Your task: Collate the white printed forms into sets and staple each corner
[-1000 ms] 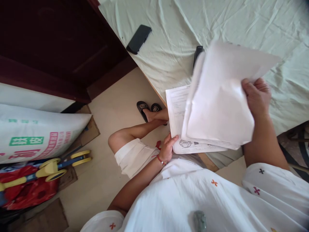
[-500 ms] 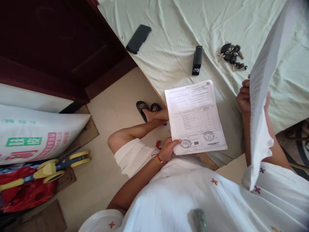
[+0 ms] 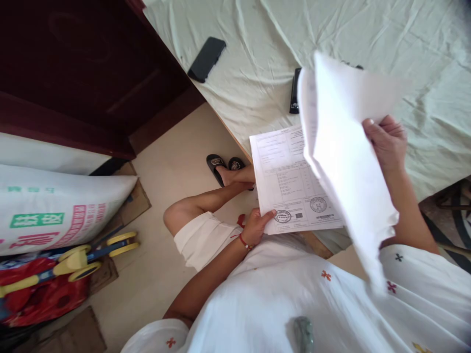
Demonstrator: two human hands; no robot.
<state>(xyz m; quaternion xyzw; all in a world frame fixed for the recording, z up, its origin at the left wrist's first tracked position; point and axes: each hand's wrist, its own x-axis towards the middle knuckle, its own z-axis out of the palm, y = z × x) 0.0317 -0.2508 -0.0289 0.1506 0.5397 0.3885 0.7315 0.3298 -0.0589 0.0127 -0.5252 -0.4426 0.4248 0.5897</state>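
My left hand pinches the lower left corner of a printed form, thumb on top beside a round stamp. The form lies over my lap and the table edge, its right side covered by other papers. Those are a sheaf of white sheets, raised and tilted, slightly blurred, with torn-looking lower edges. My right hand is closed on the sheaf's right side. Behind the sheaf, a black stapler shows only its left part. A bunch of keys is almost wholly hidden.
A black phone-like case lies near the left edge of the cloth-covered table. On the floor to the left are a printed white sack, a yellow and blue wheeled toy, a red bag and cardboard.
My right hand has swung the sheaf leftward from the far right, over the form's right side, now hiding part of the stapler and most of the keys. My left hand stays on the form.
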